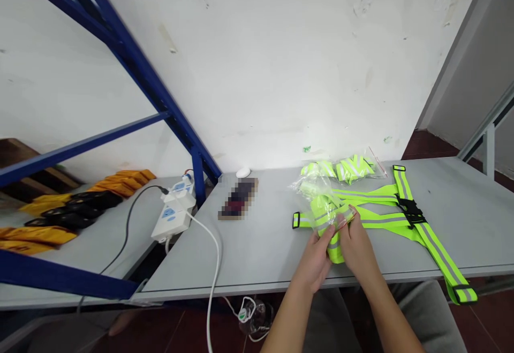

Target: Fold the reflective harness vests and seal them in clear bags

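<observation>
A folded yellow-green reflective vest [336, 252] sits partly inside a clear plastic bag [321, 197], its near end sticking out toward me. My left hand [318, 259] is closed on the folded vest and bag from the left. From the right, my right hand [355, 243] pinches the bag's mouth, where a red strip shows along the edge. Beneath and to the right of both hands, an unfolded reflective vest [385, 216] lies flat, with black buckles and one strap hanging over the table's front edge. Behind them lie bagged folded vests [355, 168], against the wall.
The grey table [193, 267] abuts a white wall. A pixelated flat object [239, 198] and a white round item [243, 172] lie left of centre. White power strips [174, 213] with cables stand near a blue metal frame [160, 96]. Yellow and black packets [96, 197] lie beyond it.
</observation>
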A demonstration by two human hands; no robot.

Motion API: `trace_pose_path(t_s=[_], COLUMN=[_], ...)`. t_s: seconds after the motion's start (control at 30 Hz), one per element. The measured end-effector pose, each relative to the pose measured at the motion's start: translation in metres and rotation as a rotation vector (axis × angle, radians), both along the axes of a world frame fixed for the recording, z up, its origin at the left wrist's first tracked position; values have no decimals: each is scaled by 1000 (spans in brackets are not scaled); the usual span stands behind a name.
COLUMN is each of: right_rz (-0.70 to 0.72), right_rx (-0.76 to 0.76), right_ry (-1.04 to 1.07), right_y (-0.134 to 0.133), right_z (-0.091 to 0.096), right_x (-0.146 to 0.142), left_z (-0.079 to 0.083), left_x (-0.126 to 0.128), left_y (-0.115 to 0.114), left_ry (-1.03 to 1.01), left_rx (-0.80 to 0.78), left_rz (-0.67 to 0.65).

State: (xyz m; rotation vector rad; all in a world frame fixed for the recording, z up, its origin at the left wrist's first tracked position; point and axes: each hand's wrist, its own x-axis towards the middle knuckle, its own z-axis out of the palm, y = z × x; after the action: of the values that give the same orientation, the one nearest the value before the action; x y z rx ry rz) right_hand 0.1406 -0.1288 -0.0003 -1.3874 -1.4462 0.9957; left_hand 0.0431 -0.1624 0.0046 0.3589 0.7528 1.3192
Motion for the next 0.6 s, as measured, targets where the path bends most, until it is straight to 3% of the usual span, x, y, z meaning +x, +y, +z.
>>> trace_pose_path(t_s=[0.2,0.43,0.6], right_rz=[-154,-42,9], right_rx=[193,361,383], right_ry=[119,52,31], right_y=[1,10,5], right_z=[-4,-5,-13], right_x=[-3,27,25], left_z=[-1,-8,-9], left_x=[-4,-6,-10], left_y=[2,3,9], left_ry=[-58,-65,-143], left_rx=[-51,-95,-139], left_rz=[40,73,78])
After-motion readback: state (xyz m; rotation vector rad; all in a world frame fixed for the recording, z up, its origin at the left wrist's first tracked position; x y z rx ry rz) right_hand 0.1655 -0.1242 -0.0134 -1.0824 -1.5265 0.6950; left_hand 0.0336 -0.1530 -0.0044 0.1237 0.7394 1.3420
